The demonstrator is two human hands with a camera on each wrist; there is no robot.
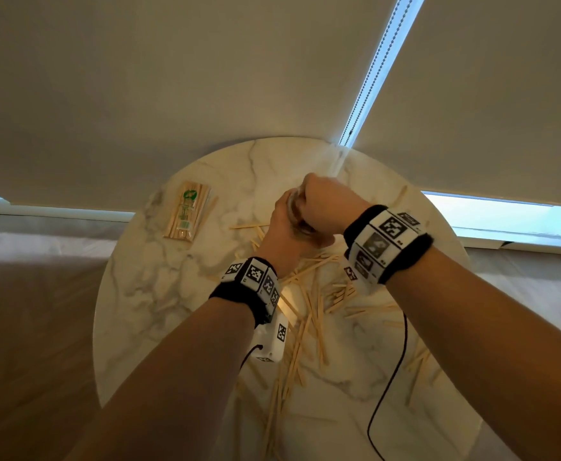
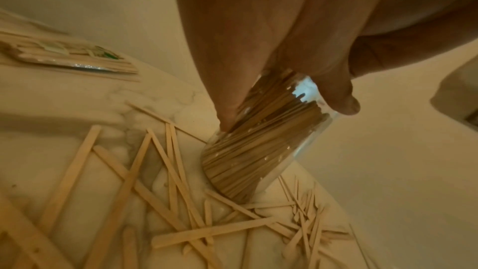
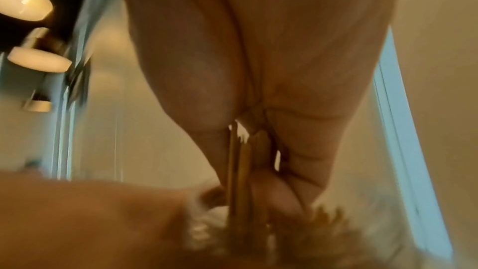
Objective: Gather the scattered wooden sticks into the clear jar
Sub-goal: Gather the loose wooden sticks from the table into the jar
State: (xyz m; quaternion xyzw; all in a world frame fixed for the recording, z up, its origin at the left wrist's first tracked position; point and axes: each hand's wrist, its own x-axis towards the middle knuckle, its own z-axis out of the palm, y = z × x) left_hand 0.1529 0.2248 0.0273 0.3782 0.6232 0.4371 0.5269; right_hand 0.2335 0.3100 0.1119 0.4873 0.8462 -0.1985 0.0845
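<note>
My left hand wraps around a clear jar that is packed with wooden sticks and tilted on the marble table. In the head view only a sliver of the jar shows between my hands. My right hand is held above the jar's mouth, pinching a small bunch of sticks that point down. Many loose wooden sticks lie scattered over the table, wide flat ones and thin short ones.
A sealed packet of sticks lies at the table's far left. A black cable runs from my right wrist across the table. Window blinds hang right behind the round table.
</note>
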